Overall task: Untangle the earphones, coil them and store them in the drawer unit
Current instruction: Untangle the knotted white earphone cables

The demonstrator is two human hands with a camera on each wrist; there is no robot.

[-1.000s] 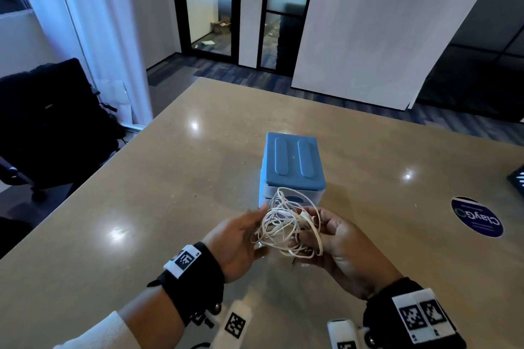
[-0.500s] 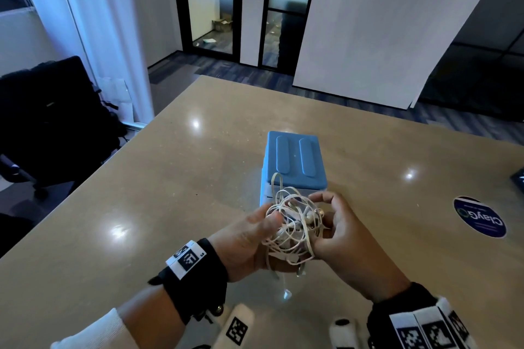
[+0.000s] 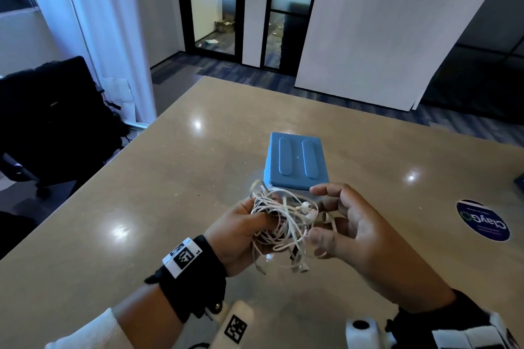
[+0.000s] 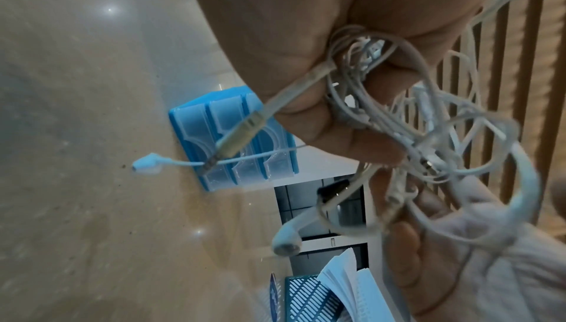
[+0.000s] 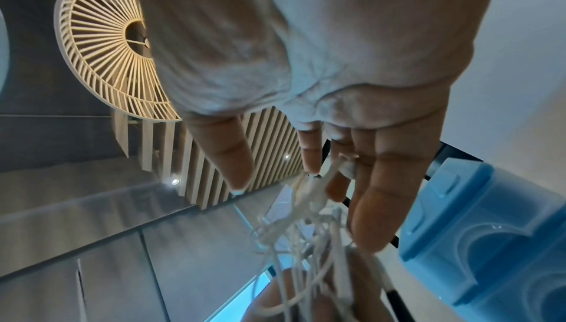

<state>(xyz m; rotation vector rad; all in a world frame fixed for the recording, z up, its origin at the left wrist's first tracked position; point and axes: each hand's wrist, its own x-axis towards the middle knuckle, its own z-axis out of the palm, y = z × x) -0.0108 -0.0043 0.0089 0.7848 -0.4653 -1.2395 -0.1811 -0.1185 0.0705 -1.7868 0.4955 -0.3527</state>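
Observation:
A tangle of white earphones (image 3: 283, 221) hangs in the air between both hands, above the table and just in front of the blue-topped drawer unit (image 3: 296, 161). My left hand (image 3: 263, 215) grips the bundle, with its fingers curled round the cords (image 4: 337, 109). Loose earbuds and a plug dangle below (image 4: 287, 240). My right hand (image 3: 326, 215) is beside the tangle, palm up, with fingers spread and nearly straight (image 5: 367, 206). Its fingertips touch the cords (image 5: 306, 225) and one earbud. The drawer unit (image 5: 478, 230) shows translucent drawer fronts (image 4: 233, 133), all closed.
The beige table (image 3: 170, 207) extends left and far beyond the unit. A round dark sticker (image 3: 482, 221) lies at the right, and a dark object (image 3: 519, 178) is at the right edge. A black chair (image 3: 56, 122) stands off the left side.
My right hand has let go of its pinch on the tangle and spread its fingers. The bundle has loosened, and more loops and earbuds hang down from my left hand.

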